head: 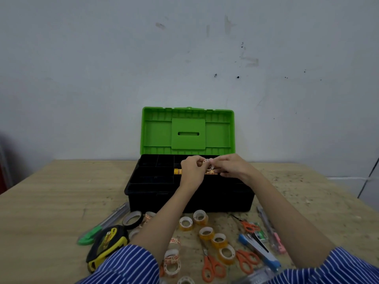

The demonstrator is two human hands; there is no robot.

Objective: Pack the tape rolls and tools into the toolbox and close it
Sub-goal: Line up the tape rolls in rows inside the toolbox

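A black toolbox [160, 193] stands open at the table's middle, its green lid [187, 130] upright against the wall. Over the right part of its tray, my left hand [191, 168] and my right hand [231, 166] pinch one small clear tape roll [208, 163] between them. Yellowish tape [178, 171] shows inside the box below the hands. In front of the box lie several tape rolls [206, 232], a black tape roll [132, 219], orange scissors [211, 267], a yellow-black tape measure [106, 244] and a blue stapler [259, 250].
A green-handled knife [96, 230] lies left of the box, pens [270, 230] to the right. The wooden table [51, 197] reaches a white wall behind. The tray's left compartments [151, 171] look dark and bare.
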